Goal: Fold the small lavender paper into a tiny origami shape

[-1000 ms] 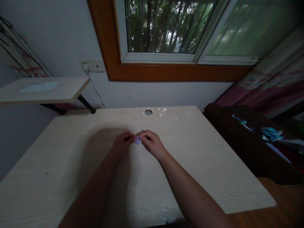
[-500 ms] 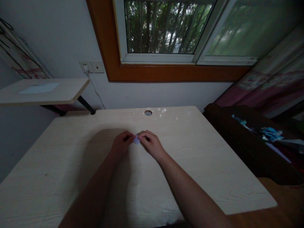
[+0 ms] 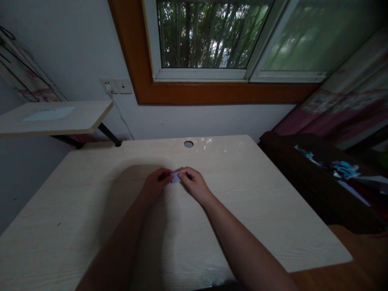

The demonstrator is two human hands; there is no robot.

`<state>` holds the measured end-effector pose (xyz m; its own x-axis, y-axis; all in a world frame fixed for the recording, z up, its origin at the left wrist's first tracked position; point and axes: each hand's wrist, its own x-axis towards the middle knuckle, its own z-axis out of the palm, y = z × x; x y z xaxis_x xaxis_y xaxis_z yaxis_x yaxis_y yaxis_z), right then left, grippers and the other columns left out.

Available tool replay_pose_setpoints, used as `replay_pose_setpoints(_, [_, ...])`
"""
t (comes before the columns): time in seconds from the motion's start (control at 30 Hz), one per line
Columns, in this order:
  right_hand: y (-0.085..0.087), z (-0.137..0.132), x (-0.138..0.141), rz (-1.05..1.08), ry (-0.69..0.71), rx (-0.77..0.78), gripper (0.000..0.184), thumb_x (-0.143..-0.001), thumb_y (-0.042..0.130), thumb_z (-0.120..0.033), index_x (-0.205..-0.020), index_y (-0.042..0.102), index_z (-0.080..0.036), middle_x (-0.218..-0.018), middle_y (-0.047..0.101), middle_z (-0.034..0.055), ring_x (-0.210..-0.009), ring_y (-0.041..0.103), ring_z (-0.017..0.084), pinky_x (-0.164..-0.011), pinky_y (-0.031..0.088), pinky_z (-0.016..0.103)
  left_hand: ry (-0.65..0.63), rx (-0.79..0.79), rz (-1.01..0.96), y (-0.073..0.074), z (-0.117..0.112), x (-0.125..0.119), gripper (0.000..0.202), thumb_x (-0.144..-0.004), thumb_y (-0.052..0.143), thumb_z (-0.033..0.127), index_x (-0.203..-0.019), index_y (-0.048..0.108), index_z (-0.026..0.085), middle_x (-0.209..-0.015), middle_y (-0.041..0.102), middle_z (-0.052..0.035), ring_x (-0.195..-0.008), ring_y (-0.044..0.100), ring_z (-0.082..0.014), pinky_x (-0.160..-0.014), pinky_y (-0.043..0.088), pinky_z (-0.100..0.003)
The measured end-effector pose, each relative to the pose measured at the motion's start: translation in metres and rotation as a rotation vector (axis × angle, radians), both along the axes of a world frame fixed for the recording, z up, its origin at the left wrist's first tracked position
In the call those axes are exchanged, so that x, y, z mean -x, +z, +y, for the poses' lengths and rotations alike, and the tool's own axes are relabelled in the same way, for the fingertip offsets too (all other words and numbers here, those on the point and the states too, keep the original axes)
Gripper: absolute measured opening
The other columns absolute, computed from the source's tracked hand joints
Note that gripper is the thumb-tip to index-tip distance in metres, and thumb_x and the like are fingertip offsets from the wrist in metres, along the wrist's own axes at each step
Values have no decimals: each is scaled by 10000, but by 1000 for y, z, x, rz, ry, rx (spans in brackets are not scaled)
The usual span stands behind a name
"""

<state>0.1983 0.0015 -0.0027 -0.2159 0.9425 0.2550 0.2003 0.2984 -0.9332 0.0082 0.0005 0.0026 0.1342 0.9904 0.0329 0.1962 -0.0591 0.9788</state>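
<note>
The small lilac slip [image 3: 176, 178], clamped at opposite sides in the grip of left hand [image 3: 155, 182] and right hand [image 3: 195, 184], seemed light, easily creased, best held by its edges.

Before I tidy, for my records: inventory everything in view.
table: 1, pale, centre and foreground
piece: 1, pale purple, near picture centre
hole: 1, grey, far table edge
shelf: 1, pale, table's far left
sheet: 1, whitish, on shelf
window: 1, white frame, beyond table
sockets: 2, white, left of window
cable: 1, white, below left socket
trees: several, green, outside
curtains: 2, pale and reddish, both sides
furniture: 1, brown, right of table
blue things: count unclear, on furniture
floor: 1, brown, lower right
left hand: 1, holding piece
right hand: 1, holding piece
</note>
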Motion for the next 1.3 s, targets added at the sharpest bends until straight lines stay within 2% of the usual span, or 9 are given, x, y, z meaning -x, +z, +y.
replay_pose_setpoints(0.27, [-5,1,1,-30,-4,-51,213,-920,547,-348,-820,648,-189,-767,594,11,-718,536,146,-666,402,253,9,47,4,-2,1,-1,282,-717,735,420,-828,685,167,-737,719,-31,-702,668,-176,-707,522,-289])
replay_pose_setpoints(0.43, [-1,0,1,-59,0,-76,216,-939,524,-332,-829,644,-191,-770,579,13,-727,533,148,-663,397,256,-8,97,-29,-5,2,0,302,-717,743,418,-861,683,160,-728,723,-36,-687,677,-175,-690,527,-282])
replay_pose_setpoints(0.6, [-2,1,1,-58,1,-97,231,-950,513,-345,-846,651,-191,-761,578,14,-723,538,145,-663,404,254,-9,100,17,-1,1,0,281,-726,733,423,-816,684,162,-705,731,-34,-669,677,-171,-667,522,-268])
replay_pose_setpoints(0.83, [-5,1,3,-39,-11,-42,196,-875,627,-375,-871,692,-190,-777,612,14,-695,539,139,-644,415,244,39,96,35,5,-2,-2,273,-729,724,432,-766,690,163,-697,737,-40,-659,680,-172,-660,521,-265])
replay_pose_setpoints(1.0, [-6,2,3,-33,-22,1,210,-878,611,-371,-832,700,-186,-751,630,15,-675,538,140,-628,411,246,56,148,-1,5,-3,-4,271,-722,727,426,-750,685,159,-688,738,-45,-643,680,-171,-652,525,-267])
replay_pose_setpoints(1.3, [-8,3,2,69,37,64,218,-903,552,-337,-811,673,-181,-700,589,3,-643,535,135,-620,419,245,-65,67,47,2,-2,0,268,-808,645,431,-770,676,167,-694,723,-32,-654,668,-163,-672,516,-269])
